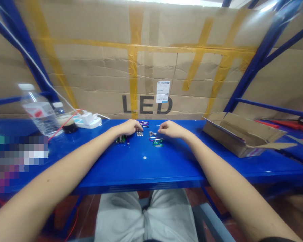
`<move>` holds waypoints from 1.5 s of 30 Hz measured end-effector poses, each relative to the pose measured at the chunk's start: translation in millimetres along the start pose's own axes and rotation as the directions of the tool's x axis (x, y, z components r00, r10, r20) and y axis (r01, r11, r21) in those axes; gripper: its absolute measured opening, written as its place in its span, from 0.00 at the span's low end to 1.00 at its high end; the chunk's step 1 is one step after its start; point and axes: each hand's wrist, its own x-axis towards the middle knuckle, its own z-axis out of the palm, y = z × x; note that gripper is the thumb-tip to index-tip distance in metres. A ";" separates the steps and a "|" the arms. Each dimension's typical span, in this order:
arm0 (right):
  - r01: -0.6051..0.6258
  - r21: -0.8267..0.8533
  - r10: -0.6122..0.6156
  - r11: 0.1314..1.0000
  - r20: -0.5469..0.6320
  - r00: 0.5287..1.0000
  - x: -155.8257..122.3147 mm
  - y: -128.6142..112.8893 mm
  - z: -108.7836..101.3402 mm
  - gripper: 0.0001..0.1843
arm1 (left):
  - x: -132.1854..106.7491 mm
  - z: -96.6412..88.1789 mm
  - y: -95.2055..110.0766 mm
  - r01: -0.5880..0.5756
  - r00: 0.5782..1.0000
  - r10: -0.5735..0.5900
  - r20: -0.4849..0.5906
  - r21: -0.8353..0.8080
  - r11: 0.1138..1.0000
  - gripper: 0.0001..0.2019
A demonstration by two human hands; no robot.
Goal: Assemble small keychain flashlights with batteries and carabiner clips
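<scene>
My left hand point(131, 127) reaches over the back of the blue table, its fingers bent together at a cluster of small round silver pieces point(140, 133). Whether a piece is between its fingertips is too small to see. My right hand point(169, 129) is closed in a pinch just right of a second cluster of small silver pieces point(153, 133); what it pinches does not show. In front of that cluster lie green and purple carabiner-like clips point(157, 144). Several dark, shiny slim pieces point(121, 139) lie under my left wrist. More purple slim pieces point(144, 123) lie behind the left fingertips.
An open cardboard box point(238, 134) stands at the right. A water bottle point(39, 109), a bottle with dark liquid point(67, 117) and a white power strip point(88, 120) with cables are at the left. A large cardboard panel point(101, 74) rises behind the blue table point(141, 173).
</scene>
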 end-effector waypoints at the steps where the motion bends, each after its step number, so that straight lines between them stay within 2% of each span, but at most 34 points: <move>1: 0.001 0.000 -0.001 1.000 0.001 1.000 0.0 0.0 0.0 0.13 | -0.6 -0.2 1.2 0.008 1.000 -0.008 -0.001 -0.014 1.000 0.25; 12: -0.008 0.000 0.008 1.000 0.014 1.000 -1.0 -0.7 0.2 0.13 | -1.7 -1.1 6.3 0.034 0.999 -0.034 0.013 -0.017 0.999 0.25; 18: 0.006 0.005 -0.006 1.000 0.021 1.000 -0.1 1.2 0.7 0.12 | -2.2 -1.7 7.5 0.085 0.996 -0.085 0.001 -0.048 0.995 0.26; 22: 0.007 -0.010 -0.007 1.000 0.016 1.000 0.2 1.9 0.7 0.12 | -0.9 -3.4 -0.8 0.069 0.993 -0.065 -0.094 0.042 0.997 0.27; 24: 0.002 -0.007 -0.002 1.000 0.008 1.000 0.5 2.3 0.8 0.12 | -0.5 -4.3 -7.4 0.057 0.985 -0.037 -0.168 0.116 0.992 0.25; 26: -0.001 0.000 0.001 1.000 0.003 1.000 0.7 2.8 1.0 0.12 | -0.6 -4.8 -13.4 0.048 0.980 -0.010 -0.199 0.188 0.981 0.20; 31: 0.002 0.001 -0.002 1.000 0.000 1.000 1.6 4.9 1.9 0.12 | -0.8 -5.2 -17.8 0.065 0.990 -0.011 -0.139 0.390 0.918 0.17; 34: 0.008 0.009 -0.008 1.000 -0.007 1.000 2.8 7.2 3.0 0.12 | 0.7 -5.1 -16.5 0.081 0.994 -0.038 -0.107 0.437 0.896 0.17; 39: 0.023 0.030 -0.023 0.999 -0.010 1.000 4.4 9.4 4.5 0.12 | 1.9 -5.1 -18.1 0.116 0.991 -0.072 -0.111 0.464 0.878 0.10; 45: 0.026 0.054 -0.021 0.998 -0.083 0.996 2.5 4.6 3.9 0.11 | -2.7 -6.7 -15.7 0.118 0.988 -0.073 -0.139 0.351 0.929 0.08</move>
